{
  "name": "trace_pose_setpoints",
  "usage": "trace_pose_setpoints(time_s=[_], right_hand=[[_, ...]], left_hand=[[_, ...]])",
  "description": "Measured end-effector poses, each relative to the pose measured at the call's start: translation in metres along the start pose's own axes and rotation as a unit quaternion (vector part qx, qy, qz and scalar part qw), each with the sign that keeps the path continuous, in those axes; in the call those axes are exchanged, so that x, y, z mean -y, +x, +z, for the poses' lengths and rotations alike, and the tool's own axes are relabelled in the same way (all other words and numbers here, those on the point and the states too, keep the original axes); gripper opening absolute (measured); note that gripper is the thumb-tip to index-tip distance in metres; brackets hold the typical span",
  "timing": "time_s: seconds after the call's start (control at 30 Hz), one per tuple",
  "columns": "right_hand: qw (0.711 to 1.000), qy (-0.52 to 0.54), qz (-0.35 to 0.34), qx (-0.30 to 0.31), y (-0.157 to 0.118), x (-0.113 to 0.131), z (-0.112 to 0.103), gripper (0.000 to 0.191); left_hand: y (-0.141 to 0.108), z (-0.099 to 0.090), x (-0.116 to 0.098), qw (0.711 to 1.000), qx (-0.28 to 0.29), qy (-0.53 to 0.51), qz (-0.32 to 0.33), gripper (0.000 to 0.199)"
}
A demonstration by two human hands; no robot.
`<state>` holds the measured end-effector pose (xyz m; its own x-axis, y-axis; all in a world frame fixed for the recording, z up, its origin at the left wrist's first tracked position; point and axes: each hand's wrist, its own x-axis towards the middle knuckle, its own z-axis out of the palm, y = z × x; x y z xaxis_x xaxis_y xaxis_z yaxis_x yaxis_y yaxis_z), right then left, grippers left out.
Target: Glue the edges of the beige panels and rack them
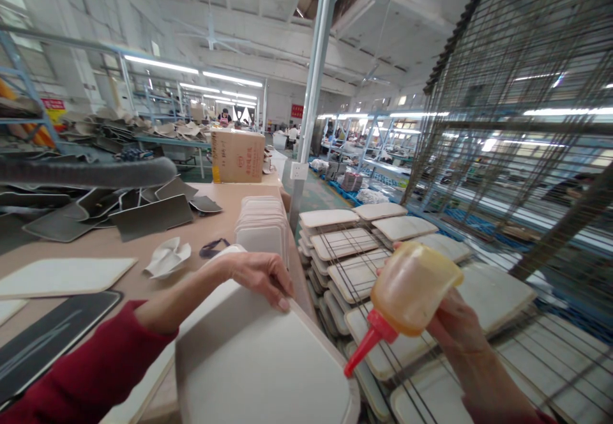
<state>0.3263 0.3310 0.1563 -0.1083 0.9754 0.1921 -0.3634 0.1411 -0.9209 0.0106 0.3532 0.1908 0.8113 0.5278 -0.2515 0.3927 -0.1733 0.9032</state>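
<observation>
Holding the pale panel with our left hand, we grip a tilted squeeze bottle in our right hand, red nozzle by the panel's rim between them; squeezing too hard could flood that rim, a loose hold could slip, and drips could foul racked panels beyond our right hand

Single head-worn view, forward and downward (close-up).

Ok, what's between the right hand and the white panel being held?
In the head view, the squeeze bottle: the right hand grips its body, and its red nozzle slants down toward the white panel. Whether the tip touches isn't clear.
</observation>
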Motion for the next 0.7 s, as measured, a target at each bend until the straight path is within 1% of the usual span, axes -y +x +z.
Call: trace_pose_setpoints(time_s=[0.07, 0.13, 0.2, 0.3, 0.43, 0.53, 0.7], right_hand=[[0.999, 0.035, 0.008, -0.007, -0.001, -0.005, -0.006, 0.074], [0.997, 0.068, -0.002, -0.035, -0.002, -0.011, -0.013, 0.071], [0.995, 0.077, -0.016, -0.069, -0.003, -0.016, -0.019, 0.07], [0.994, 0.048, -0.023, -0.097, -0.005, -0.018, -0.024, 0.069], [0.99, 0.01, -0.062, -0.123, -0.008, -0.022, -0.029, 0.06], [0.987, 0.002, -0.084, -0.135, -0.01, -0.029, -0.032, 0.057], [0.978, 0.008, -0.099, -0.186, -0.018, -0.038, -0.039, 0.042]], left_hand=[[-0.001, -0.001, 0.002, 1.0, -0.007, 0.005, 0.0, 0.04], [-0.002, -0.003, 0.006, 1.0, -0.011, 0.013, 0.0, 0.04], [-0.003, -0.004, 0.009, 1.0, -0.018, 0.024, 0.002, 0.039], [-0.006, -0.007, 0.012, 0.999, -0.033, 0.036, 0.011, 0.038], [-0.008, -0.01, 0.016, 0.998, -0.047, 0.033, 0.011, 0.037], [-0.009, -0.012, 0.021, 0.998, -0.067, 0.021, 0.002, 0.036], [-0.011, -0.016, 0.03, 0.994, -0.106, 0.039, 0.004, 0.034]])
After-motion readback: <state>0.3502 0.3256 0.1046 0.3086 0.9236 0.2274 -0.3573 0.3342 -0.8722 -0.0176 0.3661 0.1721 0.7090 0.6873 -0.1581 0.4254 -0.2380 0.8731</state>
